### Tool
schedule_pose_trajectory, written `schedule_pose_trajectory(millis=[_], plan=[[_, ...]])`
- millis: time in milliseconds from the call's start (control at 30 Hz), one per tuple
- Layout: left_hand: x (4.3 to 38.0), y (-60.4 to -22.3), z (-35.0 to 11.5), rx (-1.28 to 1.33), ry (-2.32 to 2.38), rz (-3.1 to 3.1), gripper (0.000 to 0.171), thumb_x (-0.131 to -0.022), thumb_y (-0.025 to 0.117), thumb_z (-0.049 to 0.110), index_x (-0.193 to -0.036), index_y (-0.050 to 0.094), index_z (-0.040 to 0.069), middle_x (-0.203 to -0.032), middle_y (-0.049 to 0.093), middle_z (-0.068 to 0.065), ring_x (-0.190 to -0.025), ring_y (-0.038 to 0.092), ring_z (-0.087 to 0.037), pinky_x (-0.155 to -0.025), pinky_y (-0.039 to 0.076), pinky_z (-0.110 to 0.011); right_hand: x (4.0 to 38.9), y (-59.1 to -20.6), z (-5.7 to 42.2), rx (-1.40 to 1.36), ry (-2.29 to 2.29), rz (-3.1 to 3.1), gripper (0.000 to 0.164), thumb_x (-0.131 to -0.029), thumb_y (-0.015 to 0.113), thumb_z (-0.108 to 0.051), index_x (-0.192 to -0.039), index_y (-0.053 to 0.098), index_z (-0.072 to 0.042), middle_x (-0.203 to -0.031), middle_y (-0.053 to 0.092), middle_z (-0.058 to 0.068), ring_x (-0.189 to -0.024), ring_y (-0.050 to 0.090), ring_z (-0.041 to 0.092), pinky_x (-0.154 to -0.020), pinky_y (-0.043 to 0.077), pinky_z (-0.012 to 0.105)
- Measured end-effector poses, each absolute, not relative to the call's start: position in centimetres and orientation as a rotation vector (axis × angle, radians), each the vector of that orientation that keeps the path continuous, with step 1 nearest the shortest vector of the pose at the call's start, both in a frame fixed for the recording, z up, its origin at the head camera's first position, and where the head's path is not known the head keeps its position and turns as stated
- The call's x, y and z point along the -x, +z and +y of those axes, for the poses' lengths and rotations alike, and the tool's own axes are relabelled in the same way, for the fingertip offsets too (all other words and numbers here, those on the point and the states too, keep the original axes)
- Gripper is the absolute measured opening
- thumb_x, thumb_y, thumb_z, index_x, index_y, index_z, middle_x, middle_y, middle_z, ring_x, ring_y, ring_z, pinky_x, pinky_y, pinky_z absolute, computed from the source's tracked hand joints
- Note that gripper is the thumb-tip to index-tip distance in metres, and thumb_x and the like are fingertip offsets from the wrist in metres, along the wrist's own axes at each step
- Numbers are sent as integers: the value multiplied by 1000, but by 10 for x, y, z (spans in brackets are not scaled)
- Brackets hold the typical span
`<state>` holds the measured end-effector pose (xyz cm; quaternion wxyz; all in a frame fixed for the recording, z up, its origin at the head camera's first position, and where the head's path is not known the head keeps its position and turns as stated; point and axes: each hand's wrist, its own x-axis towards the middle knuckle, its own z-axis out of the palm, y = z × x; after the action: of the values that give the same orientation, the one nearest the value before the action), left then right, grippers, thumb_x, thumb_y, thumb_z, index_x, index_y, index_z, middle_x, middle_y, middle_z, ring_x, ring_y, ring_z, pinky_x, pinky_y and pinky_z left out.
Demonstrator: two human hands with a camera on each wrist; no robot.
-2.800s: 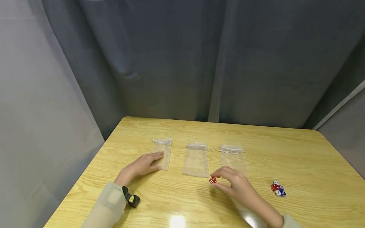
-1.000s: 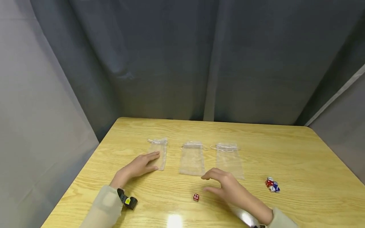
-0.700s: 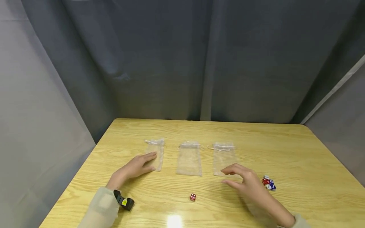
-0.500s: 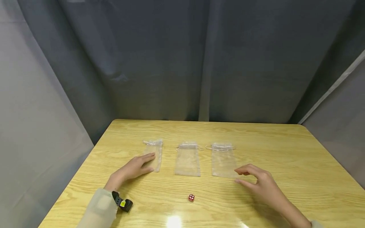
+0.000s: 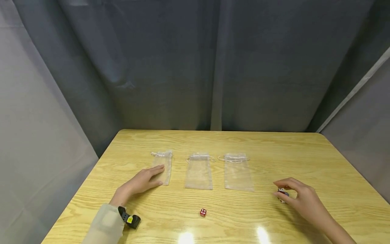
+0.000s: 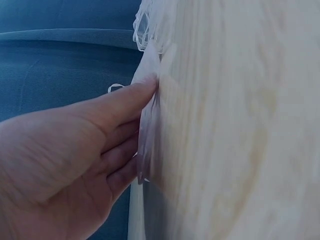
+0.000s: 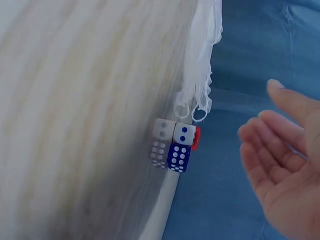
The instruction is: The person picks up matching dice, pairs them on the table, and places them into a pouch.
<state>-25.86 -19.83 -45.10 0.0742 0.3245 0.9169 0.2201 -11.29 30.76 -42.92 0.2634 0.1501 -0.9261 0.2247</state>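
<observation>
My left hand (image 5: pixel 141 183) rests on the left of three sheer drawstring bags, fingers extended over the pouch (image 5: pixel 167 167); the left wrist view shows its thumb against the bag (image 6: pixel 150 65). At the right, my right hand (image 5: pixel 307 200) reaches over a small cluster of dice (image 5: pixel 283 193), thumb and fingers parted around it. In the right wrist view, a white die (image 7: pixel 185 134), a blue die (image 7: pixel 179 157) and part of a red die (image 7: pixel 197 137) sit together, apart from the fingertips. A lone red die (image 5: pixel 203 212) lies front of centre on the table.
The middle bag (image 5: pixel 198 174) and the right bag (image 5: pixel 238 176) lie flat, their drawstrings toward the back. The wooden table (image 5: pixel 146 139) ends at grey curtains (image 5: pixel 164 67). A black wrist strap device (image 5: pixel 131 218) sits on the left wrist.
The red die left my right hand's pinch and now lies on the table. That hand then moved right to the dice cluster. My left hand stays on its bag while the view shifts.
</observation>
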Motion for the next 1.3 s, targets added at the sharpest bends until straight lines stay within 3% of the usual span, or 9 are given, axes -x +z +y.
schedule_pose_trajectory(millis=[167, 567, 800, 1100, 1300], plan=[[258, -452, -199, -970, 666, 2758, 59, -98, 60, 27, -147, 41, -1, -153, 41, -20, -141, 40, -40, -114, 37, -54, 118, -432, 310, -414, 470, -2581, 33, -68, 86, -11, -98, 73, -8, -89, 69, -2, -73, 65, 12, -55, 54, 21], [258, -452, -195, -955, 663, 2762, 59, -98, 60, 27, -148, 40, 1, -155, 40, -17, -142, 39, -38, -116, 36, -52, 119, -435, 315, -350, 128, -2787, 27, -68, 88, -26, -83, 70, -12, -76, 59, -3, -63, 54, 7, -47, 44, 19], [256, -450, -194, -951, 680, 2763, 59, -98, 60, 28, -147, 41, 1, -154, 41, -18, -142, 39, -39, -115, 36, -53, 118, -435, 316, -332, 62, -2846, 23, -71, 87, -23, -81, 69, -11, -74, 57, -3, -65, 56, 11, -50, 51, 27], [254, -450, -192, -957, 670, 2773, 59, -98, 60, 27, -147, 41, 1, -154, 41, -18, -142, 40, -38, -115, 37, -53, 119, -438, 317, -373, 18, -2802, 24, -69, 88, -14, -74, 64, -16, -70, 54, -8, -62, 53, 8, -49, 47, 21], [255, -450, -189, -943, 681, 2758, 59, -98, 60, 28, -147, 41, 1, -154, 40, -18, -142, 38, -38, -116, 35, -53, 118, -438, 318, -339, 51, -2818, 22, -70, 86, -15, -76, 66, -14, -72, 56, -6, -63, 53, 9, -50, 47, 24]])
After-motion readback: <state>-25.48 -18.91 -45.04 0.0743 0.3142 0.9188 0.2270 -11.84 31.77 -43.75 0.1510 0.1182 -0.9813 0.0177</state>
